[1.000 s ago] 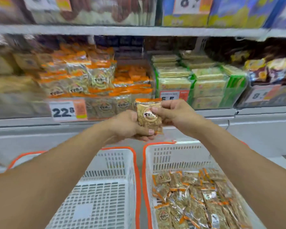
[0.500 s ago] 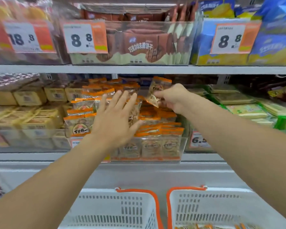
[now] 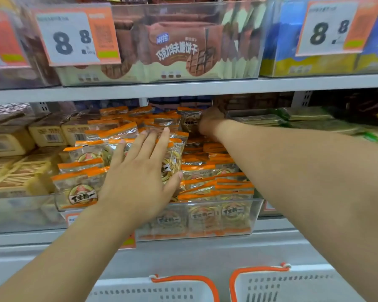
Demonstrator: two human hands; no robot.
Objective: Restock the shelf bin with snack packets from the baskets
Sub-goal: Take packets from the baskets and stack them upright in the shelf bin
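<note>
A clear plastic shelf bin (image 3: pixel 254 211) on the middle shelf is packed with several orange-edged snack packets (image 3: pixel 79 192). My left hand (image 3: pixel 140 171) lies flat with straight fingers on the upright packets in the bin's middle. Deep at the bin's back, my right hand (image 3: pixel 210 123) grips one snack packet (image 3: pixel 189 122) and holds it upright there. Only the rims of two white baskets with orange trim show at the bottom, the left basket (image 3: pixel 183 280) and the right basket (image 3: pixel 260 271).
The shelf board above (image 3: pixel 183 89) hangs low over the bin and carries a clear bin of brown wafer packs (image 3: pixel 177 46). Yellow boxed snacks (image 3: pixel 11 144) stand left of the bin, green packs (image 3: pixel 303 118) right. A grey ledge (image 3: pixel 183 256) runs below.
My right hand has carried the packet from in front of me deep into the bin's back. My left hand let go of it and moved onto the packets. The view tilted up and closer.
</note>
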